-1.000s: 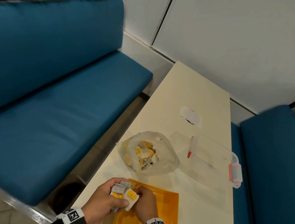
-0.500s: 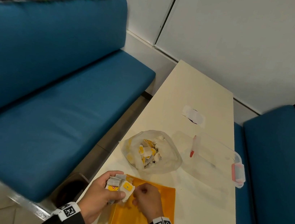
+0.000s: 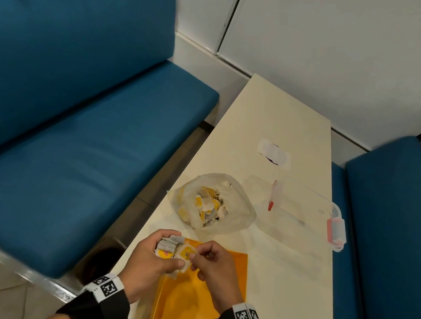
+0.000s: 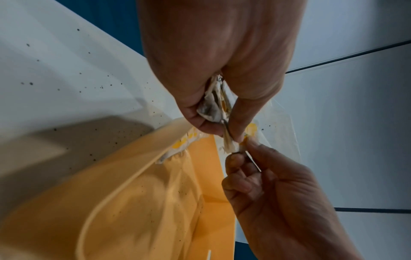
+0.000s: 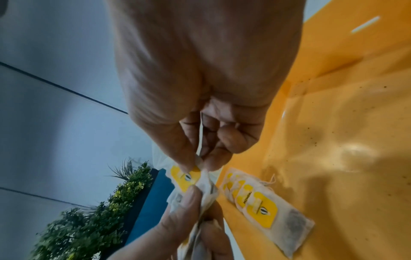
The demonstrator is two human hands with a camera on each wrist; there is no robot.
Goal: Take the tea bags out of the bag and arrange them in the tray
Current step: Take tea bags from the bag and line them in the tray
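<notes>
Several tea bags (image 3: 168, 248) sit bunched in the left hand (image 3: 154, 265); since a second ago the right hand (image 3: 212, 266) has drawn back slightly, its fingers (image 5: 189, 158) pinching one bag's corner, probably peeling it free above the tray (image 3: 230, 278), the bag (image 3: 211, 202) beyond.

Bag (image 3: 211, 202) behind tray (image 3: 232, 265); box (image 3: 301, 215) right of bag, all on table (image 3: 285, 116).

Glossy plastic tray (image 3: 229, 267), paper tea bags (image 5: 266, 209)
</notes>
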